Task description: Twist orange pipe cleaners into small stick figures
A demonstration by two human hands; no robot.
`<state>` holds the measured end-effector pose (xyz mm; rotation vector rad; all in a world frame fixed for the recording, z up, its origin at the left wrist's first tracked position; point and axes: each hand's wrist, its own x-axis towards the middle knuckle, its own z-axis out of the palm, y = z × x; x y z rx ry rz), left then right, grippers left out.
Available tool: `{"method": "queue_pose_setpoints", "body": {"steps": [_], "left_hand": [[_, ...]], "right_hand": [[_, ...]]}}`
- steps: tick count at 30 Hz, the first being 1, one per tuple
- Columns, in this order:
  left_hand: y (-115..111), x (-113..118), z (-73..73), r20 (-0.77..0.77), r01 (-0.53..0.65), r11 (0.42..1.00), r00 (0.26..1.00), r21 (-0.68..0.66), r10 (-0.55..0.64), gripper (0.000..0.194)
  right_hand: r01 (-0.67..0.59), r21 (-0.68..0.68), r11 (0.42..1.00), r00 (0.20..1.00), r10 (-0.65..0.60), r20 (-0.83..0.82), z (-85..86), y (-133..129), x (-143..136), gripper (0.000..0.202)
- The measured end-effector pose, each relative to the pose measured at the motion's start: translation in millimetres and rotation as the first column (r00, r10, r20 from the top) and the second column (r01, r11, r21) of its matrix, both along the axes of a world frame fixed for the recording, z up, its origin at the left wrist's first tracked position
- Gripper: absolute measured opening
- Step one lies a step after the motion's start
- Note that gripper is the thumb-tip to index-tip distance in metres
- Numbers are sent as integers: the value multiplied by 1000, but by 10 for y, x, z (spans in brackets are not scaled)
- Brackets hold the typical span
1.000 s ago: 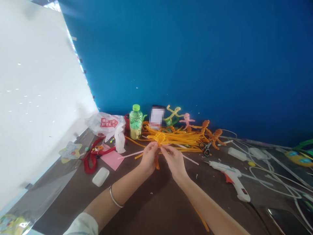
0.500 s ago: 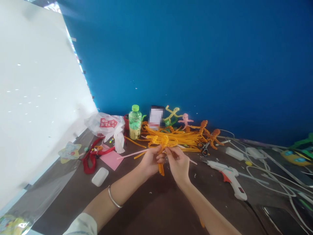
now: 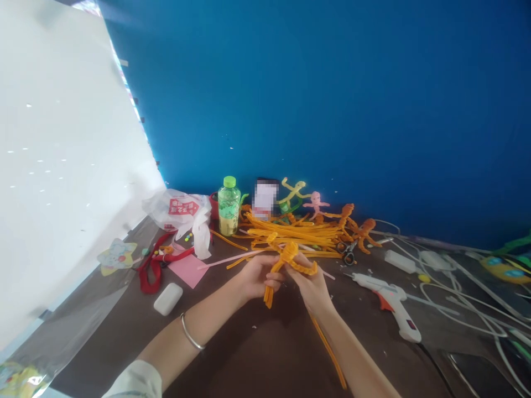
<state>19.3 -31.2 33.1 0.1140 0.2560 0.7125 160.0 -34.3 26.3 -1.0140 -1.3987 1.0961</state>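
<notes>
Both hands meet around an orange fuzzy figure (image 3: 288,254), which sits at the centre of the clock, raised above the dark bench (image 3: 244,362). The left hand (image 3: 259,278) is clamped on its lower part, with a bundle of straight orange ends sticking out below the fingers towards 7 o'clock. The right hand (image 3: 312,284) closes on the figure from the 4 o'clock side, its grip partly hidden by a curled limb lying across the fingers. A second limb rises towards 10 o'clock. A silver bangle (image 3: 191,333) circles the left wrist.

At 12 o'clock, just beyond the hands, a thick pile of orange strands (image 3: 296,231) stretches sideways; behind it stands a yellow figure (image 3: 295,190), with a pink figure (image 3: 316,204) at 1. Two darker orange figures (image 3: 366,235) are between 2 and 3, and scissors (image 3: 348,253) lie at 3 beside the pile's end. A white glue gun (image 3: 392,296) with a red trigger rests near 4 o'clock, and a dark phone (image 3: 481,376) is farther out the same way. Loose orange lengths (image 3: 329,352) run past the right forearm at 5.

At 9 o'clock lie pink paper (image 3: 189,270) and a red strap (image 3: 150,279), with a white case (image 3: 168,299) between 8 and 9. A green-capped bottle (image 3: 229,209) stands upright at 10 o'clock, beside a crumpled plastic bag (image 3: 178,209).
</notes>
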Motion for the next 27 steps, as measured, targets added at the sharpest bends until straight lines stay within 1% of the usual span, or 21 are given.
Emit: {"method": "queue_pose_setpoints", "body": {"steps": [3,7,12,15,17,19,23,27], "left_hand": [[26,16,-70,-32,-25,1000,999,1,25,7],[58,13,-152,-60,-58,996,996,71,62,9],[67,-14,-164,-85,-5,995,996,104,14,10],[66,-3,-168,-109,-3,992,994,125,17,8],[66,16,-187,-147,-32,985,987,171,58,7],[61,41,-214,-194,-78,966,973,245,128,9],[18,97,-254,-262,-154,905,926,396,272,19],[-41,148,-247,-306,-236,844,857,482,415,25]], "right_hand": [[-59,-43,997,998,58,-16,-17,41,50,22],[-72,-100,992,997,69,-34,-24,73,73,24],[-105,-136,985,994,98,-57,-51,86,95,30],[-78,-140,987,995,68,-75,-114,95,113,28],[-65,-147,987,993,51,-102,-165,101,118,25],[-57,-156,986,990,35,-139,-207,101,111,23],[-21,-190,981,977,-20,-211,-239,75,59,24],[37,-217,976,961,-95,-260,-215,25,-3,21]]}}
